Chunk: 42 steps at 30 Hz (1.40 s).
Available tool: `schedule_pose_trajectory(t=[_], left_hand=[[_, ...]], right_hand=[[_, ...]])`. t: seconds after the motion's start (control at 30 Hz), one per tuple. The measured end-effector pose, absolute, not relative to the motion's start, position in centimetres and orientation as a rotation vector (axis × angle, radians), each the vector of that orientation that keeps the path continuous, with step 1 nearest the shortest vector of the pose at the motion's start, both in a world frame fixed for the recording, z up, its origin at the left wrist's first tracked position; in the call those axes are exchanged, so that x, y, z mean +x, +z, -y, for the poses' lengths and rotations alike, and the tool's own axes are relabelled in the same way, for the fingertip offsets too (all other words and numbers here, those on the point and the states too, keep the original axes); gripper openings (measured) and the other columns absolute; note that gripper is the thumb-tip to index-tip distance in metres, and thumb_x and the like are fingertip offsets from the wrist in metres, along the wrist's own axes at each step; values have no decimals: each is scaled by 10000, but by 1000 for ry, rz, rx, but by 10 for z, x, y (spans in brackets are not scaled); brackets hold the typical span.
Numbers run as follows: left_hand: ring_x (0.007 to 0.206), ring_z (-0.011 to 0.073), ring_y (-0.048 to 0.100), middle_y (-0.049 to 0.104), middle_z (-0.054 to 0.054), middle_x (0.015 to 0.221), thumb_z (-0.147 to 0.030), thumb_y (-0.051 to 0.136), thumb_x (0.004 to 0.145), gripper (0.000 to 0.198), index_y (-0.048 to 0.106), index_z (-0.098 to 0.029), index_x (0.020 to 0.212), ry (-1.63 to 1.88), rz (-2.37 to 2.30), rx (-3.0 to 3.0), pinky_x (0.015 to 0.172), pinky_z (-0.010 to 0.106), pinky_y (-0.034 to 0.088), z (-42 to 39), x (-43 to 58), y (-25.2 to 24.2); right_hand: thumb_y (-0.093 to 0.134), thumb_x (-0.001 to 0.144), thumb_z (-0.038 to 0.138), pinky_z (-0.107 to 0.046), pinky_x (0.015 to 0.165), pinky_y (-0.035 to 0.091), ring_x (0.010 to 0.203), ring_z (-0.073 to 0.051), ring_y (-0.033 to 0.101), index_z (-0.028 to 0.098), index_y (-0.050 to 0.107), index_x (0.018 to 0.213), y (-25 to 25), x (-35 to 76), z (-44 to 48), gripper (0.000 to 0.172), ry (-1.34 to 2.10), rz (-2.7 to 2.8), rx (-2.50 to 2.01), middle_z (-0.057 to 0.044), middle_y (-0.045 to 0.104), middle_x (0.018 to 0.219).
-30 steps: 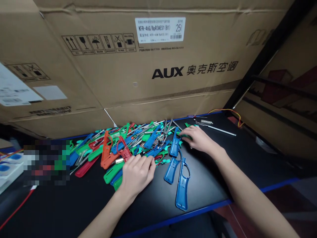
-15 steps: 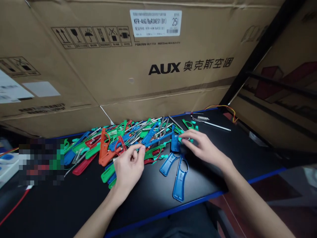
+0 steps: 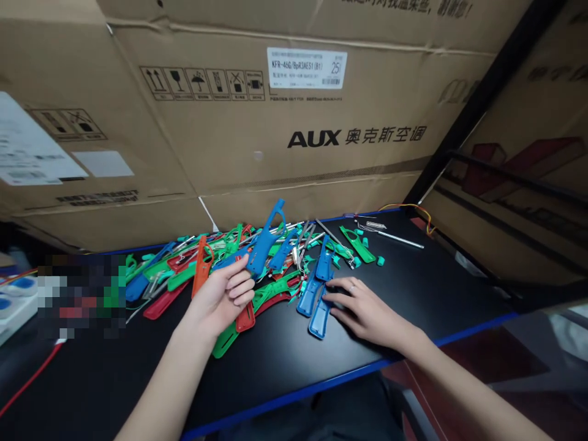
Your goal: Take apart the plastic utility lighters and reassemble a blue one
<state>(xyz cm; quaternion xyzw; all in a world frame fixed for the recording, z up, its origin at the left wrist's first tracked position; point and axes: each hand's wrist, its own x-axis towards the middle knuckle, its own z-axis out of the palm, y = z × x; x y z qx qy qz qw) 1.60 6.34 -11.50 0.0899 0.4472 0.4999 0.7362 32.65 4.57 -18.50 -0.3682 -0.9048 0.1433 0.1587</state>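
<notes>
My left hand (image 3: 223,295) is closed round a blue plastic handle piece (image 3: 267,236) and holds it tilted up above a pile of blue, green, red and orange plastic handle pieces (image 3: 184,272) mixed with metal rods. My right hand (image 3: 356,308) lies low on the black table (image 3: 285,361), its fingers curled over the near end of another blue handle piece (image 3: 320,312). A second blue piece (image 3: 306,295) lies right beside that one. A green piece (image 3: 357,244) rests apart at the pile's right edge.
Large AUX cardboard boxes (image 3: 275,122) stand right behind the pile. A metal rod (image 3: 399,239) and red-yellow wires (image 3: 413,211) lie at the back right. A black frame post (image 3: 478,104) rises at right. A white item (image 3: 13,303) sits at far left.
My left hand has lifted a blue handle piece out of the pile. My right hand left the green piece and came down toward me onto a blue piece on the table.
</notes>
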Motion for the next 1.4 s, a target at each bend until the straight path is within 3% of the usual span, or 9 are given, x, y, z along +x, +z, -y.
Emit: schedule_pose_trajectory(t=[0.33, 0.5, 0.6, 0.7, 0.87, 0.97, 1.07, 1.2, 1.4], left_hand=[[367, 37, 223, 226, -109, 468, -206, 584, 982, 462, 287, -218, 627, 1224, -852, 132, 351, 187, 231, -68, 8, -120], [421, 30, 186, 215, -125, 495, -287, 829, 795, 531, 332, -208, 625, 1309, -945, 407, 397, 177, 220, -67, 9, -123], [459, 29, 188, 254, -125, 524, -436, 876, 712, 459, 494, -182, 689, 1390, -1116, 715, 437, 182, 186, -62, 17, -128], [499, 42, 243, 321, -103, 547, -542, 782, 770, 420, 655, -146, 826, 1412, -1306, 1043, 491, 191, 207, -53, 35, -139], [491, 73, 361, 369, -83, 518, -478, 567, 943, 333, 701, -180, 879, 1187, -1510, 1522, 541, 215, 275, -35, 88, -168], [489, 91, 498, 561, -49, 544, -365, 537, 982, 248, 694, -197, 888, 927, -1613, 1928, 551, 242, 243, -30, 116, -184], [611, 154, 668, 741, 2, 722, -293, 589, 961, 169, 680, -198, 856, 721, -1612, 2277, 566, 266, 235, -30, 129, -196], [618, 206, 700, 740, -4, 698, -270, 608, 944, 153, 653, -203, 814, 607, -1577, 2531, 567, 284, 270, -30, 124, -209], [605, 201, 679, 701, 1, 678, -298, 550, 973, 200, 621, -201, 813, 577, -1513, 2646, 564, 292, 319, -43, 90, -212]], right_hand=[[479, 1065, 361, -423, 943, 519, 1062, -250, 560, 236, 707, 1236, -198, 268, -110, 311, 278, 2607, -849, -123, 604, 1205], [468, 1070, 353, -421, 943, 485, 1052, -246, 546, 240, 709, 1229, -195, 268, -106, 310, 272, 2654, -830, -117, 599, 1202], [484, 1064, 382, -429, 966, 467, 1047, -238, 547, 247, 693, 1227, -187, 282, -84, 298, 372, 2683, -823, -111, 592, 1177], [496, 1056, 388, -446, 991, 453, 1058, -236, 546, 256, 676, 1221, -181, 302, -59, 278, 450, 2688, -882, -107, 576, 1176], [500, 1052, 353, -445, 997, 463, 1125, -251, 538, 279, 671, 1240, -182, 349, -34, 264, 425, 2644, -1025, -115, 552, 1264], [510, 1048, 327, -442, 1015, 473, 1173, -257, 539, 289, 671, 1269, -189, 383, -30, 276, 338, 2589, -1096, -116, 556, 1297], [519, 1045, 328, -440, 1024, 486, 1202, -256, 550, 310, 675, 1283, -197, 413, -32, 285, 249, 2540, -1177, -102, 568, 1323], [494, 1056, 376, -450, 1033, 498, 1210, -255, 573, 314, 697, 1266, -204, 434, -38, 298, 187, 2457, -1280, -89, 593, 1334], [465, 1067, 433, -470, 1030, 496, 1224, -259, 577, 286, 706, 1247, -209, 426, -56, 335, 142, 2389, -1355, -89, 618, 1322]])
